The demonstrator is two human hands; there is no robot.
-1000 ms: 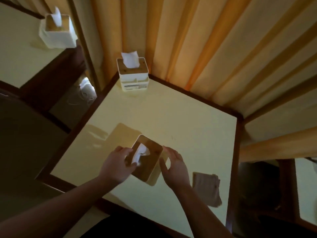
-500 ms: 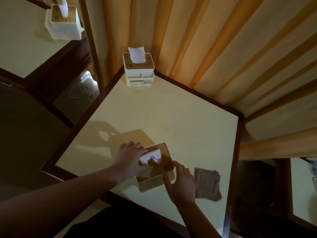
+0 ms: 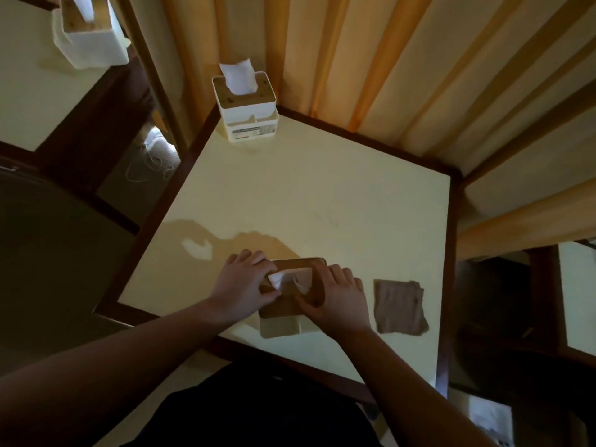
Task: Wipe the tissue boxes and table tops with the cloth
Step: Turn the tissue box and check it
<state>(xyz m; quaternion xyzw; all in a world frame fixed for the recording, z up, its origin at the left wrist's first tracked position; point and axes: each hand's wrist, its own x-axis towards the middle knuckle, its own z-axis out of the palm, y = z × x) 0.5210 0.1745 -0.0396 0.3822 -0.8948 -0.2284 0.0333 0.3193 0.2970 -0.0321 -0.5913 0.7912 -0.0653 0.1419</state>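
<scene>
Both hands now clasp the tissue box point(image 3: 283, 314) — cloth point(image 3: 400, 306) beside it.

Your left hand point(image 3: 240, 290) and right hand point(image 3: 340, 300) both rest on the near tissue box point(image 3: 280, 322) | cloth point(image 3: 400, 307) lies flat just right of it — untouched | second tissue box point(image 3: 246, 109) at the table point(image 3: 322, 201) far corner — by the curtain point(image 3: 387, 59).
</scene>
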